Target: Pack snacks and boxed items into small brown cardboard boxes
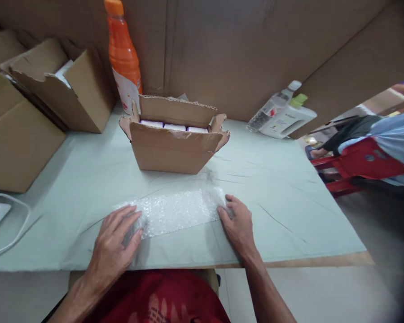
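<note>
A flat strip of clear bubble wrap (180, 213) lies across the table in front of me. Its left end is held by my left hand (112, 240), the fingers over the top and the thumb at the near edge. My right hand (237, 224) grips the right end between thumb and curled fingers. Just beyond the wrap stands an open cardboard box (171, 150) with its flaps up. Several white packs with purple edges (174, 127) show inside it; their lower parts are hidden.
Larger cardboard boxes (16, 139) stand at the left, near a white cable (25, 224). An orange bottle (124, 54) is behind the open box. A clear bottle (271, 107) and a white jug (286, 121) stand back right. A person sits on a red chair (370, 163) beyond the table.
</note>
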`<state>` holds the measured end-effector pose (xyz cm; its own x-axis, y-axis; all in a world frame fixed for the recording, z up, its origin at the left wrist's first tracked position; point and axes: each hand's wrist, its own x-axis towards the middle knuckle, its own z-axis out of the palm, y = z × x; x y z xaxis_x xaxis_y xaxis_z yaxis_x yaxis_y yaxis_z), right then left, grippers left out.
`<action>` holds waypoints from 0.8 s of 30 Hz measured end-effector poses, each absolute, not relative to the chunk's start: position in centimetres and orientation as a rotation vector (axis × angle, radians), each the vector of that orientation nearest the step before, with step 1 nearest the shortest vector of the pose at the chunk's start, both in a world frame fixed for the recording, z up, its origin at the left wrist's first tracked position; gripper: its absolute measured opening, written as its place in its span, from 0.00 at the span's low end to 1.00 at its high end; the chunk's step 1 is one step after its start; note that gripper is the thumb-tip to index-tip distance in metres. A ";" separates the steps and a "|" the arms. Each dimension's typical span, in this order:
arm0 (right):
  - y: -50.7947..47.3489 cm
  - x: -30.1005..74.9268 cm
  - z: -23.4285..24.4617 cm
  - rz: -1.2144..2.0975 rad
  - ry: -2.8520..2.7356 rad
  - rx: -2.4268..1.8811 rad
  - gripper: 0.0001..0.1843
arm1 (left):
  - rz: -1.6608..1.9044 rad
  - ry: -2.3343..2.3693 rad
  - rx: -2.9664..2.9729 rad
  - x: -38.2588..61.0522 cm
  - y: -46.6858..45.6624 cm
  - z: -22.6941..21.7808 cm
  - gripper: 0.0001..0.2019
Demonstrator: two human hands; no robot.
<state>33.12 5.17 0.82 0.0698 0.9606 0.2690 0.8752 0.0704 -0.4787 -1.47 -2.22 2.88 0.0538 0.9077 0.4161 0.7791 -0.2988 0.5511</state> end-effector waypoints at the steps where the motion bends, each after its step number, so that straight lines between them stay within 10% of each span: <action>1: 5.2 32.7 1.5 0.261 -1.774 -1.793 0.14 | 1.099 1.704 2.025 -0.8 -2.4 3.4 0.12; 10: 1.6 20.5 5.7 0.632 -2.105 -1.043 0.09 | 1.009 1.396 1.023 1.5 -1.6 5.3 0.34; 14: 0.9 18.1 5.2 0.827 -2.191 -0.912 0.23 | 0.923 1.726 1.087 -0.4 -0.6 4.5 0.32; 24: 3.4 19.2 2.2 0.562 -2.299 -1.263 0.12 | 0.521 2.225 1.684 -3.3 -0.4 3.8 0.29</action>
<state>19.17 3.37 2.21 -0.4761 0.8580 0.1925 0.6723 0.4963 -0.5493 -3.28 -0.35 3.79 -0.2665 0.9636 -0.0216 0.8539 0.2465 0.4583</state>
